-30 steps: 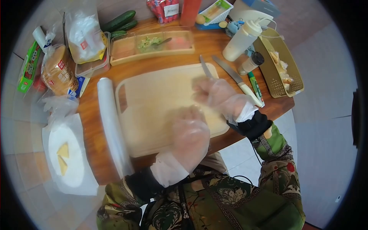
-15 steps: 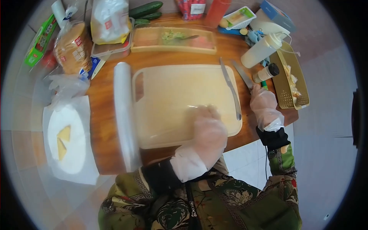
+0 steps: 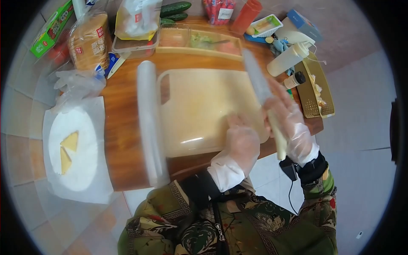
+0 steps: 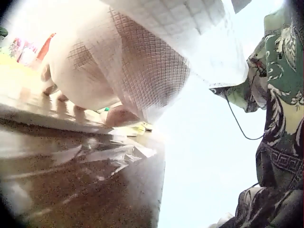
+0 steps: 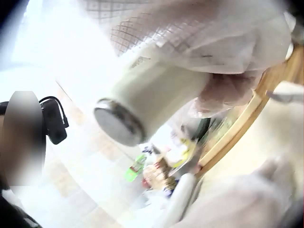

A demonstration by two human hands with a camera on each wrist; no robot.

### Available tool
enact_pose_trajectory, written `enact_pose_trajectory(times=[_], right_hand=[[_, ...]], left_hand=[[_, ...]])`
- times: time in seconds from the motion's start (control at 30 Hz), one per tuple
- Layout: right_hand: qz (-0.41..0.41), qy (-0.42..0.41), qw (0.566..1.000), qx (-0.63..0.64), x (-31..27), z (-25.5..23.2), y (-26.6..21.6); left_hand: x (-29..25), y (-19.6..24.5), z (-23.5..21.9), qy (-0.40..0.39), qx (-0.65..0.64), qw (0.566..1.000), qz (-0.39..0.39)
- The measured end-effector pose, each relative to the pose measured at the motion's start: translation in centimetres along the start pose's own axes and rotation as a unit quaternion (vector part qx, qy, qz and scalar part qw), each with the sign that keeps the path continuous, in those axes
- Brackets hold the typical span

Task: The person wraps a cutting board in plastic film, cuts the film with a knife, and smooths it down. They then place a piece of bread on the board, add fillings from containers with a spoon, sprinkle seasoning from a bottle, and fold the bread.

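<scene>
My right hand (image 3: 295, 131) grips a kitchen knife (image 3: 256, 76) by its cream handle, which fills the middle of the right wrist view. Its broad blade, blurred, points away from me over the right edge of the pale cutting board (image 3: 199, 97). On the board's near right part rests my left hand (image 3: 243, 144), fingertips down on its surface in the left wrist view. Clear film (image 4: 90, 152) hangs over the board's edge below that hand. Both hands wear thin clear gloves. A grey blade (image 5: 285, 97) lies on the board in the right wrist view.
A cling film roll (image 3: 151, 123) lies left of the board. Two pale yellow triangles (image 3: 69, 141) sit on a white oval plate (image 3: 80, 121). Behind stand bagged bread (image 3: 90, 42) and a wooden filling tray (image 3: 174, 50). Right are a squeeze bottle (image 3: 289, 59), a seasoning jar (image 3: 294, 80) and a basket (image 3: 312, 108).
My right hand left the board, reached the cream-handled knife on the table at right, lifted it and brought it back leftward. The left hand stayed over the board's near right part.
</scene>
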State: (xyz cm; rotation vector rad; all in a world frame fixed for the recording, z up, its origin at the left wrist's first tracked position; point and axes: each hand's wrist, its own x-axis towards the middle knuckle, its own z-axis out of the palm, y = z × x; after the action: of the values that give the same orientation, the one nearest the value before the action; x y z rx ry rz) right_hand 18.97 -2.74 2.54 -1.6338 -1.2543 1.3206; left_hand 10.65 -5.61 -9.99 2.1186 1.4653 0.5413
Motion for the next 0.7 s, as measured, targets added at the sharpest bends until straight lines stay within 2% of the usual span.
enact_pose_trajectory(times=[0.03, 0.1, 0.13, 0.2, 0.23, 0.3, 0.33, 0.37, 0.4, 0.43, 0.47, 0.5, 0.53, 0.57, 0.6, 0.63, 0.67, 0.7], right_hand=[[-0.002, 0.001, 1.000, -0.001, -0.2, 1.2, 0.3], [-0.017, -0.115, 0.993, 0.011, -0.3, 3.1, 1.2], [-0.021, -0.114, 0.993, 0.012, -0.3, 4.1, 1.1], [0.060, -0.174, 0.983, -0.030, -0.2, 6.1, 0.8], [0.057, -0.170, 0.983, -0.032, -0.1, 6.7, 0.8], [0.029, -0.185, 0.978, -0.094, 0.1, 7.8, 1.4], [-0.050, -0.202, 0.971, -0.119, 0.4, 8.2, 2.5], [-0.049, -0.198, 0.971, -0.122, 1.0, 8.4, 4.5], [-0.213, -0.142, 0.924, -0.284, 1.8, 8.4, 7.2], [-0.365, -0.078, 0.822, -0.430, 2.2, 8.4, 9.2], [-0.383, -0.049, 0.771, -0.506, 2.1, 8.0, 10.2], [-0.382, -0.047, 0.769, -0.510, 1.9, 8.7, 9.4], [-0.203, -0.074, 0.857, -0.468, 1.8, 9.8, 7.9], [-0.017, -0.097, 0.909, -0.405, 1.7, 10.4, 7.0], [-0.017, -0.095, 0.908, -0.408, 3.0, 9.6, 9.7], [-0.009, -0.093, 0.969, -0.227, 5.4, 7.8, 14.4], [-0.003, -0.087, 0.995, -0.038, 6.8, 6.9, 17.0], [-0.002, -0.086, 0.995, -0.041, 5.5, 7.8, 14.7]], left_hand=[[-0.1, -0.2, -0.8, -0.060, -0.152, 0.987, 0.000], [-0.9, -0.5, -1.0, -0.058, -0.145, 0.988, 0.004], [-1.2, -0.7, -1.1, -0.056, -0.137, 0.989, 0.009], [-1.7, -1.0, -1.5, -0.052, -0.125, 0.991, 0.022], [-1.9, -1.1, -1.7, -0.050, -0.120, 0.991, 0.028], [-2.3, -1.9, -2.1, -0.049, -0.113, 0.992, 0.039], [-2.2, -1.9, -2.1, -0.050, -0.111, 0.992, 0.045], [-2.5, -1.6, -2.0, -0.049, -0.109, 0.991, 0.052], [-2.6, -1.6, -1.9, -0.048, -0.106, 0.991, 0.058], [-2.7, -1.6, -1.9, -0.046, -0.103, 0.992, 0.064], [-3.0, -1.4, -1.7, -0.043, -0.100, 0.992, 0.070], [-3.5, -1.3, -1.5, -0.041, -0.099, 0.991, 0.076], [-3.3, -1.0, -1.4, -0.039, -0.097, 0.991, 0.081], [-3.1, -0.6, -1.3, -0.036, -0.095, 0.991, 0.085], [-3.3, -0.7, -1.2, -0.034, -0.092, 0.991, 0.089], [-3.3, -0.2, -1.0, -0.030, -0.089, 0.991, 0.093], [-3.4, -0.3, -0.8, -0.027, -0.086, 0.991, 0.097], [-3.6, -0.2, -0.6, -0.026, -0.084, 0.991, 0.100]])
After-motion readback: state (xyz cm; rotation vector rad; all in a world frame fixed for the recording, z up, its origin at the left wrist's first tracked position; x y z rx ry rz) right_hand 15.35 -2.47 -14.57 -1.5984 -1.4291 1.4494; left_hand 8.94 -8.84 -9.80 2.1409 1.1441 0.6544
